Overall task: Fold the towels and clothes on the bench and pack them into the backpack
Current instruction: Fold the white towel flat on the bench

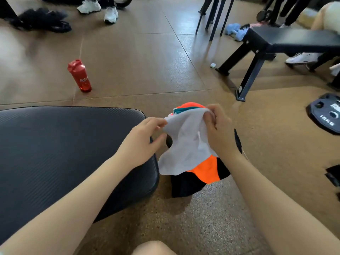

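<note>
White cloth first: we count one white towel [184, 144], held up between our two hands over the mouth of one orange and black backpack [206, 172] that sits on the floor just off the right end of the desk [64, 153]. Something teal [185, 109] peeks out at the top of the bag behind the towel; we can't tell what it is.

Now the fingers. Our left hand [145, 138] has its fingers [160, 124] curled, thumb and forefinger pinching the towel's upper left corner. Our right hand [219, 129] grips the upper right edge, its fingers [209, 116] bunched tightly round the fabric. Both are closed on the same towel, and the rest of it hangs loose below them, draping over the orange panel of the backpack.

Counting on around the room: one red bottle [80, 76] stands upright on the floor, well apart from us to the left. One second black bench [287, 41] stands at the far right, with a pile of pale blue cloth [237, 32] on the floor behind it. One black weight plate [326, 115] marked 10KG lies flat at the right edge. Two white shoes [99, 9] show at the top, and one more white shoe [301, 57] under the far bench. One small white object [212, 65] lies by that bench's foot.
</note>
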